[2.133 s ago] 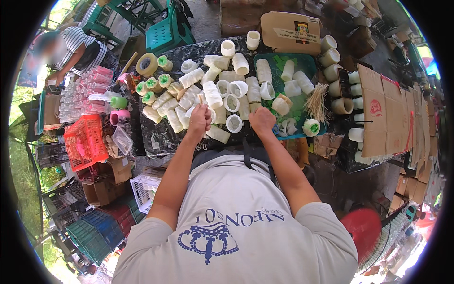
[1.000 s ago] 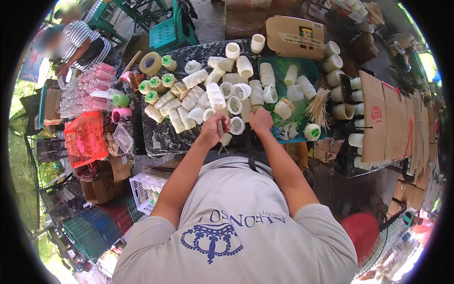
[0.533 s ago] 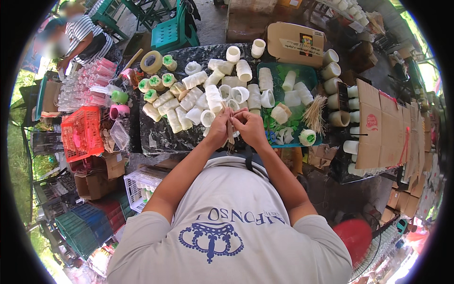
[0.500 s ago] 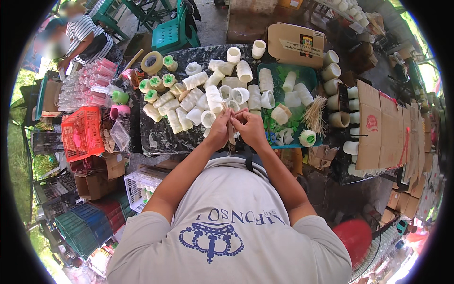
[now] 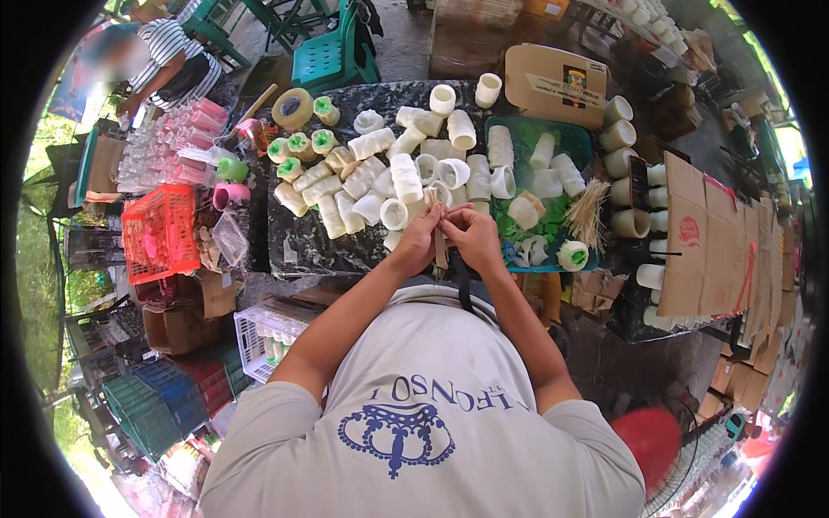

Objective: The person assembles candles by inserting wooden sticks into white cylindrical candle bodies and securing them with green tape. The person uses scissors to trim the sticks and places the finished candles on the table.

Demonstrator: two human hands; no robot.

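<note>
Close to my body, just over the table's near edge, my left hand point(image 5: 418, 241) and my right hand point(image 5: 476, 240) meet. Both are closed at the fingertips around a thin bundle of flat tan strips point(image 5: 440, 249), whose ends stick out above and below the fingers. The strips' exact material is too small to tell. Right beyond my fingers lie many off-white ribbed cups point(image 5: 406, 179), some on their sides and some upright. To the left of these stand several cups with green inside point(image 5: 298, 142).
A teal tray point(image 5: 580, 155) at the right holds cups, green scraps and a bundle of thin sticks point(image 5: 590, 211). Tape point(image 5: 292, 108), a red crate point(image 5: 160, 235) and pink-and-clear plastic pieces point(image 5: 173, 151) are at the left. Cardboard point(image 5: 712, 237) stands at the right; a person point(image 5: 173, 65) is far left.
The whole view has shifted slightly, with the table appearing a little farther right. Both hands keep hold of the strips, and the fingers have moved only a little.
</note>
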